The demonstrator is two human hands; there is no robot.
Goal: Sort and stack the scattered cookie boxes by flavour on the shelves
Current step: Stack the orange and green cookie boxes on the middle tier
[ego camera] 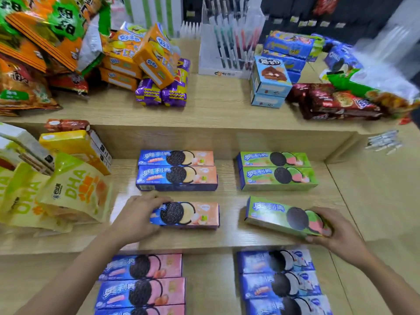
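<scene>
My left hand (136, 215) grips the left end of a peach-coloured cookie box (193, 214) lying flat on the middle shelf (229, 233). Behind it lie two more peach boxes (179, 171), one in front of the other. My right hand (338, 230) holds the right end of a green cookie box (277, 214), tilted, its left end nearer the shelf. Two green boxes (277, 171) lie behind that one. On the lower shelf are pink boxes (143, 280) at left and blue-and-white boxes (281, 283) at right.
Yellow DHA snack pouches (68, 192) and a yellow box (75, 146) crowd the middle shelf's left end. The upper shelf (216, 105) carries orange boxes (141, 57), purple packs (161, 92), a pen display (229, 42), light-blue boxes (270, 80) and dark red packs (336, 103).
</scene>
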